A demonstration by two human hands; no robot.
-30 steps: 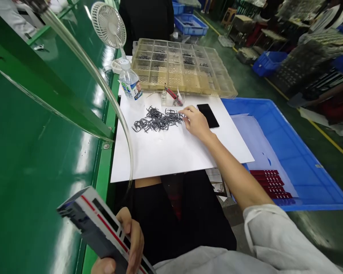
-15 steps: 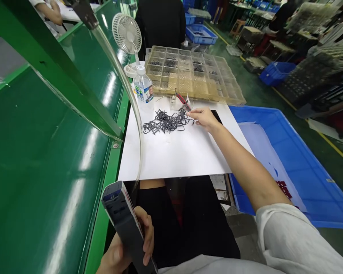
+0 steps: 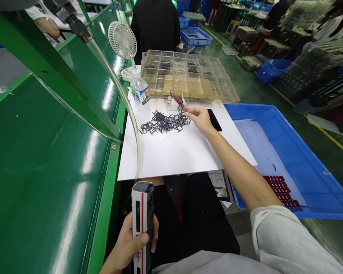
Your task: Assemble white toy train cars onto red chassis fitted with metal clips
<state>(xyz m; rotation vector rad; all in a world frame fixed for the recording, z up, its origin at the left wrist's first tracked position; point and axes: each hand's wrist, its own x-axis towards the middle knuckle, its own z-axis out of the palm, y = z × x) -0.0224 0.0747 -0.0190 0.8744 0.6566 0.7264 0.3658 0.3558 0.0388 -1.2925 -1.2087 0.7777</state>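
So the left grip is wrapping its fingers around a long grey-and-white device with a red stripe, thumb lying across the striped face, and the thing is sitting pretty much upright in there, top end poking up above the hand, just off the near edge of the white worktop. The right grip is hovering around the right end of a messy pile of dark grey curved clips, fingertips bunching close together; something dark is showing right at the tips, but I honestly can't tell if it's being pinched or just sitting behind them. Most of the pile is spreading out to the left of those fingers. A black phone is lying just beside that hand on its right, and a small clear box with a red-handled tool is sitting just past the fingertips. Farther back, a water bottle, a white fan and a big clear compartment tray are crowding the far side. A clear hose is drooping across the view on the left, kinda cutting in front of the worktop. Off to the right, a blue bin is holding dark red pieces.
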